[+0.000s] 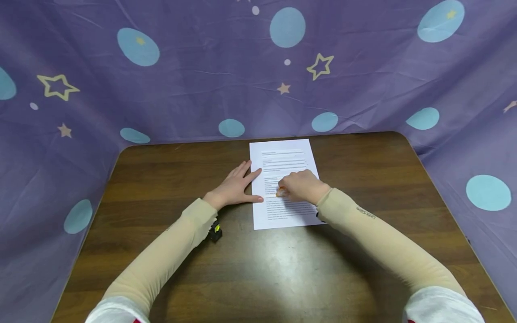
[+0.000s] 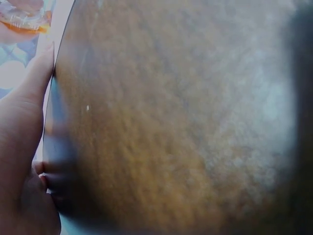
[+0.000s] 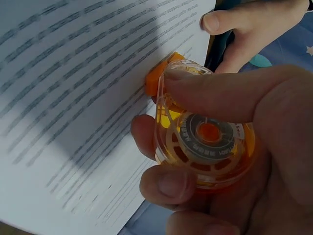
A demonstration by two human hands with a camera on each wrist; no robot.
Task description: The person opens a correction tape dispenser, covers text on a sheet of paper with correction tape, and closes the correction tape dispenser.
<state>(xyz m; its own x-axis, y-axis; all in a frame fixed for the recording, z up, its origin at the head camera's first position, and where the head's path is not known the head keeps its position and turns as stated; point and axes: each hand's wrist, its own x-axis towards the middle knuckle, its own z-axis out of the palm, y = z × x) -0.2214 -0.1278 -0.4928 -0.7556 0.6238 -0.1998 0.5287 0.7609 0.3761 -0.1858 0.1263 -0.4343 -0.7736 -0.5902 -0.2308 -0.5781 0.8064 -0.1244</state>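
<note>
A printed sheet of paper (image 1: 282,220) lies on the brown table. My right hand (image 1: 300,185) is over its middle, fingers curled round a clear and orange correction tape (image 3: 208,147). In the right wrist view the thumb presses on the clear case near the orange tip (image 3: 156,81), which is at the printed lines; whether it touches the paper I cannot tell. My left hand (image 1: 233,188) is spread at the sheet's left edge, thumb and forefinger tips on the margin. The left wrist view shows part of that hand (image 2: 24,122) and the paper's edge.
The wooden table (image 1: 258,273) reaches back to a purple curtain (image 1: 194,76) with stars and blue spots, which also hangs at both sides. A small black device (image 1: 215,231) sits at the left wrist.
</note>
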